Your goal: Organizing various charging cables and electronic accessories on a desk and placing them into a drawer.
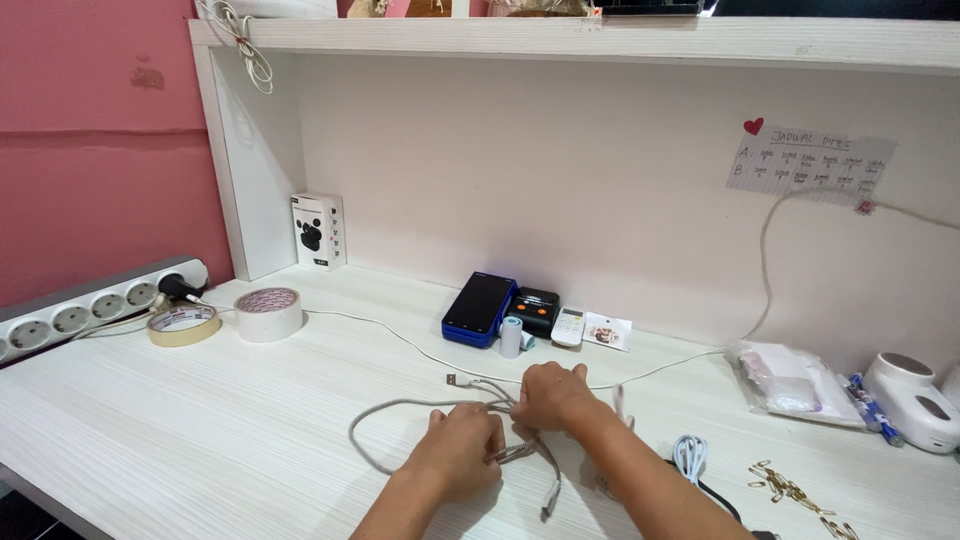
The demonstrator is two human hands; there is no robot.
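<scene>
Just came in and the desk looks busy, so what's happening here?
A person is working a grey braided cable on the white desk. Both hands meet at its middle: the left hand and the right hand grip the bunched strands, while a loop lies out to the left. Two tape rolls and a power strip sit further off.

White desk [200,420], wood-grain top. Left edge: power strip [90,305] with one black plug in. Beside it, two tape rolls, tan [184,325] and white [268,314]. Back corner: small white box [320,230], upright. Centre rear: blue-edged card terminal [480,309], black mini printer [537,309]. Right: clear plastic bag [792,384], scattered gold pins [790,492].
</scene>
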